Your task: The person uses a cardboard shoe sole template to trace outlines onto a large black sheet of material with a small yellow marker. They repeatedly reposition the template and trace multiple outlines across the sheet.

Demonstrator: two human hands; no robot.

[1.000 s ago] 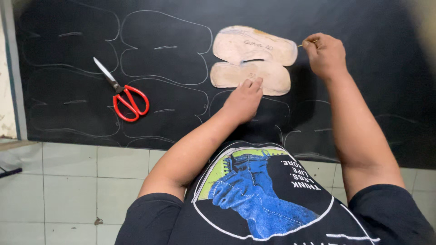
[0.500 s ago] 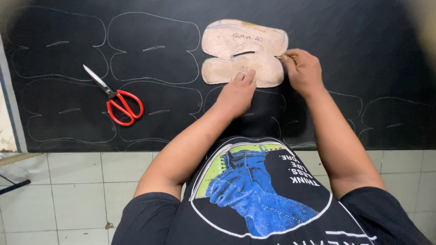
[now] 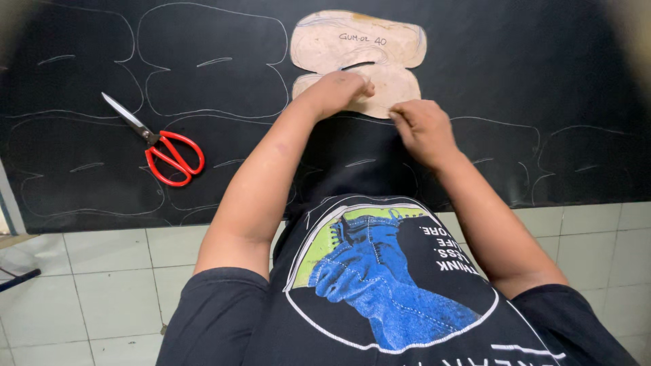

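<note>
A tan cardboard template (image 3: 359, 42) with two lobes lies on a black sheet (image 3: 542, 68) that carries several chalk-white traced outlines. My left hand (image 3: 337, 88) presses down on the template's lower lobe with its fingers curled. Just right of it, my right hand (image 3: 422, 127) sits at the template's lower right edge. Its fingers are pinched together around a thin marking pen that the fingers almost hide.
Red-handled scissors (image 3: 161, 148) lie shut on the sheet to the left, blades pointing up-left. White floor tiles (image 3: 88, 285) run along the sheet's near edge. A dark bar (image 3: 17, 279) pokes in at the far left.
My right hand has travelled from the template's upper right corner down around its right side to the lower edge. My left hand stayed pressed on the template.
</note>
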